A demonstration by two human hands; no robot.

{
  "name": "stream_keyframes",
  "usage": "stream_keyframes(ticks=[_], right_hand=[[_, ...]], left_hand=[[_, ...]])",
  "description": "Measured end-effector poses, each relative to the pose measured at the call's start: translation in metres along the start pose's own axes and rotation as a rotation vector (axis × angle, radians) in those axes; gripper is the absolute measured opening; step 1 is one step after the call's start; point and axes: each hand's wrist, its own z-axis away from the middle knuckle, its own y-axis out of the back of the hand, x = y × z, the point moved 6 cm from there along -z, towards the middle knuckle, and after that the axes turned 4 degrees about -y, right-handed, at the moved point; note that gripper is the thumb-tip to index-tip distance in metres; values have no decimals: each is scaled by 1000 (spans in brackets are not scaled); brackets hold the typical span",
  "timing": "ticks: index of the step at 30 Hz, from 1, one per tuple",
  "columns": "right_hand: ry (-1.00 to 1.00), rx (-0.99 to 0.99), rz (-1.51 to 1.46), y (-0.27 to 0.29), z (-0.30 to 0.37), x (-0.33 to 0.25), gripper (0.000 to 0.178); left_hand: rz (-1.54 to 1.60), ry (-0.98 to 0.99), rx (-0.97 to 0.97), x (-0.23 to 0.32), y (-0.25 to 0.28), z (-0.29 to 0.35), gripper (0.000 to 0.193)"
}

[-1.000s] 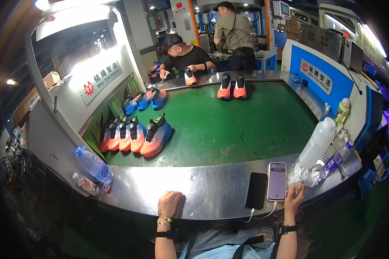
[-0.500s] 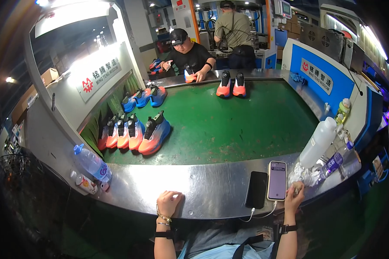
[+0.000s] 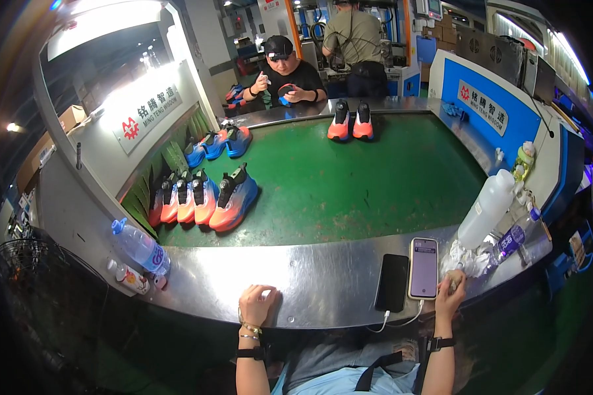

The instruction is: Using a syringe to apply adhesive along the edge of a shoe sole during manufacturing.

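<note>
My left hand point(image 3: 257, 304) rests on the steel ledge point(image 3: 323, 276) at the near side, its fingers curled in with nothing visible in them. Off to the right, my right hand point(image 3: 451, 293) is closed round a small pale beige lump that I cannot make out. It lies beside a crumpled white cloth point(image 3: 466, 258) and a phone with a lit screen point(image 3: 423, 270). Left of that phone is a dark-screened phone point(image 3: 393, 283). Both phones have white cables plugged in.
Orange-and-blue sneakers point(image 3: 234, 197) stand in rows on the green belt point(image 3: 323, 191), left; another pair point(image 3: 351, 124) stands far off. Across it, a co-worker point(image 3: 290, 76) handles a shoe. Bottles flank the ledge: a clear one point(image 3: 138, 247) left, a white one point(image 3: 486, 209) right.
The co-worker has lifted the shoe off the far ledge and tilted it, and raised the other hand. My two hands have stayed in place. The whole view has shifted slightly.
</note>
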Motion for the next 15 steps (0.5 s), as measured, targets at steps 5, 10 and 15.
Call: stream_keyframes(ticks=[5,10,15], right_hand=[[-29,-10,-10,0,0,3,21],[-5,-15,15,0,0,-1,21],[2,-1,50,1,0,8,22]], left_hand=[[79,38,-33,-2,-3,0,4],[28,28,-86,-3,-5,-1,5],[42,24,-52,-4,-5,1,3]])
